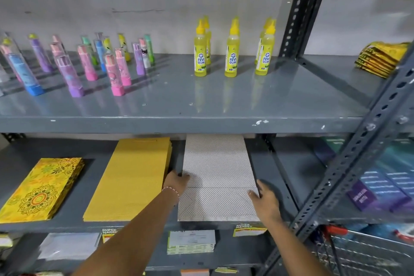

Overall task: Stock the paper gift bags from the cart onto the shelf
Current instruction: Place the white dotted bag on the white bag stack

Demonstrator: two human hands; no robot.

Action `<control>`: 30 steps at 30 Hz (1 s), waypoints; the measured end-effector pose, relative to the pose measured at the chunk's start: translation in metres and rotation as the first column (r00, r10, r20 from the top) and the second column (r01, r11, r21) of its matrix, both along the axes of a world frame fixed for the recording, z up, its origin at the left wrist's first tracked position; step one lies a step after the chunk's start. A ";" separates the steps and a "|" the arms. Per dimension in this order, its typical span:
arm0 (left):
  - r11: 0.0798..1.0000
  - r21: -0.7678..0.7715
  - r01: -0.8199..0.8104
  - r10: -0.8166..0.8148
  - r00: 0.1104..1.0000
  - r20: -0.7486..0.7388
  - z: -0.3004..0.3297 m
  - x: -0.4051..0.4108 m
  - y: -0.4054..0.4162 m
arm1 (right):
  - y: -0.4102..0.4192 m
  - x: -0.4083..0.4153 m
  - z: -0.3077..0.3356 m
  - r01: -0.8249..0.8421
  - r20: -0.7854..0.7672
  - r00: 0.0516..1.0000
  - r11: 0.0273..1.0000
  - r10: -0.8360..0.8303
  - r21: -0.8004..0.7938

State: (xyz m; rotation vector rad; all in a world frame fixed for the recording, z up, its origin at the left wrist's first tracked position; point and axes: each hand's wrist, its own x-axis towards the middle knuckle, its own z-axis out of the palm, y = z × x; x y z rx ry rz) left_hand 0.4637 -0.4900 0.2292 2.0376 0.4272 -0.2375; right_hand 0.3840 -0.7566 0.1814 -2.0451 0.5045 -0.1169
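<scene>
The grey shelf [291, 101] is painted metal with a glossy sheen that mirrors the yellow plastic gum bottles [231, 58] and the pastel plastic tubes [116, 74], its paint chipped along the front edge. Below lie matt paper goods: a white dotted gift bag stack [218, 177] with visible fold creases, a finely textured mustard-yellow bag stack [132, 179], and near the left edge a shiny, foil-like floral bag stack [42, 188]. The perforated upright [367, 141] is dull painted metal.

White black-dotted bags [216, 172]; plain yellow bags [132, 177]; yellow mandala-print bags [42, 188]; grey shelf [94, 223]; yellow gum bottles [231, 51].
</scene>
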 end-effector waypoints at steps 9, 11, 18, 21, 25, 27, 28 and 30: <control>0.871 0.183 0.456 -0.448 0.890 -0.084 -0.010 -0.073 0.026 | -0.024 -0.033 0.009 -0.378 -0.174 0.914 0.925 0.366 -0.037; 0.864 0.269 0.426 -0.427 0.903 -0.057 -0.004 -0.080 0.020 | -0.021 -0.032 0.010 -0.383 -0.209 0.912 0.916 0.353 -0.122; 0.836 0.347 0.425 -0.438 0.898 -0.045 0.006 -0.080 0.018 | -0.025 -0.035 0.013 -0.393 -0.175 0.915 0.901 0.363 -0.184; 0.842 0.348 0.413 -0.427 0.903 -0.038 0.005 -0.078 0.016 | -0.029 -0.033 0.012 -0.390 -0.170 0.916 0.905 0.363 -0.169; 0.842 0.349 0.411 -0.418 0.907 -0.061 0.002 -0.075 0.018 | -0.026 -0.036 0.017 -0.388 -0.168 0.918 0.899 0.358 -0.205; 0.847 0.332 0.414 -0.419 0.906 -0.061 0.001 -0.074 0.018 | -0.025 -0.036 0.016 -0.394 -0.171 0.916 0.893 0.362 -0.217; 0.849 0.330 0.413 -0.417 0.907 -0.062 0.000 -0.073 0.019 | -0.025 -0.036 0.016 -0.398 -0.178 0.914 0.891 0.364 -0.221; 0.845 0.341 0.412 -0.416 0.907 -0.066 -0.002 -0.072 0.018 | -0.024 -0.036 0.016 -0.392 -0.180 0.916 0.892 0.358 -0.225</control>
